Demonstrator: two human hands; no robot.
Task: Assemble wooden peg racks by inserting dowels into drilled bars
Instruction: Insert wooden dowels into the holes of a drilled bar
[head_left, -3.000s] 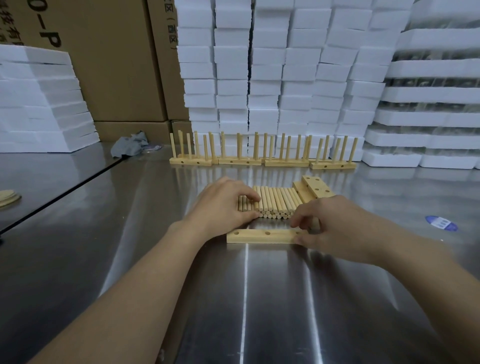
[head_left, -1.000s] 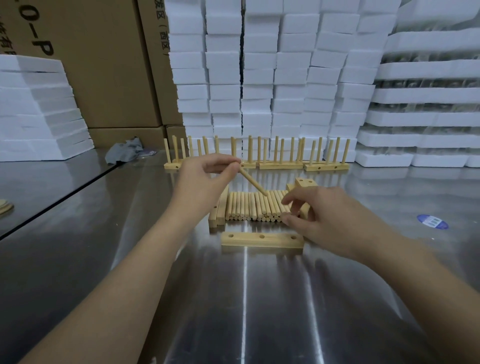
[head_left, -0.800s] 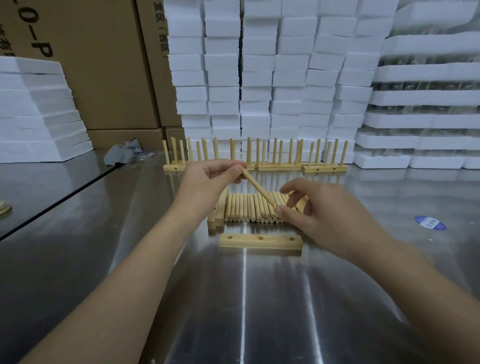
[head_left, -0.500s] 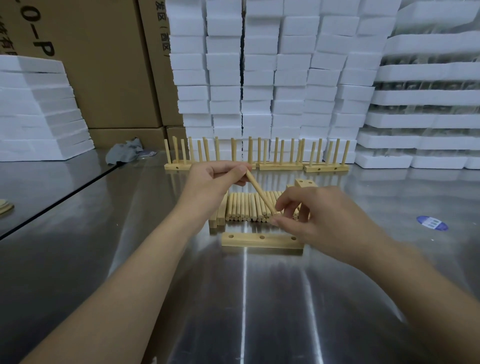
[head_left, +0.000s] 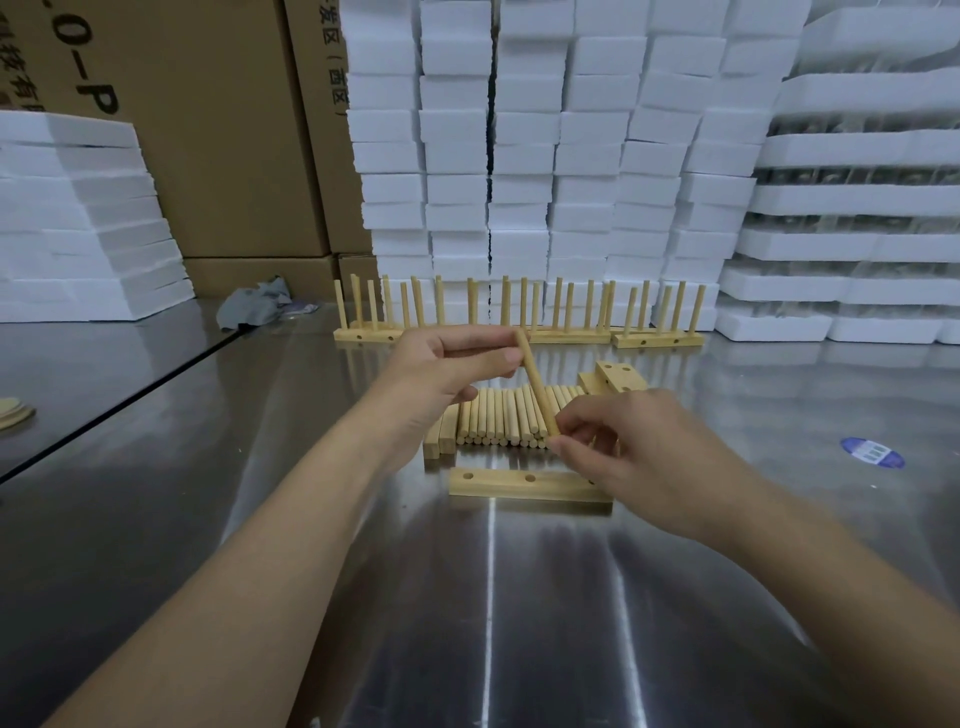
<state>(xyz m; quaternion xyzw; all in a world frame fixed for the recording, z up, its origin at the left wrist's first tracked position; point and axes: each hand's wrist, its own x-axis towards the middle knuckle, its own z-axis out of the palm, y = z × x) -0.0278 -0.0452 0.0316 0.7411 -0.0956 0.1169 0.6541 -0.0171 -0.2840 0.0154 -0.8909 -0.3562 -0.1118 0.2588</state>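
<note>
Left hand (head_left: 447, 364) and right hand (head_left: 628, 441) each pinch one end of a tilted dowel (head_left: 537, 387) at frame centre, above the drilled bar (head_left: 519, 484) on the tabletop (head_left: 467, 623).

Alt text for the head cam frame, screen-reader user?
Two hands hold one wooden dowel at a slant: the left hand pinches its upper end, the right hand its lower end. A drilled bar lies on the steel table in front of loose dowels; finished peg racks stand further back before foam blocks.

The right hand (head_left: 649, 462) covers one end of the drilled bar (head_left: 519, 487), and the frame edge crops the cardboard box (head_left: 208, 156).
</note>
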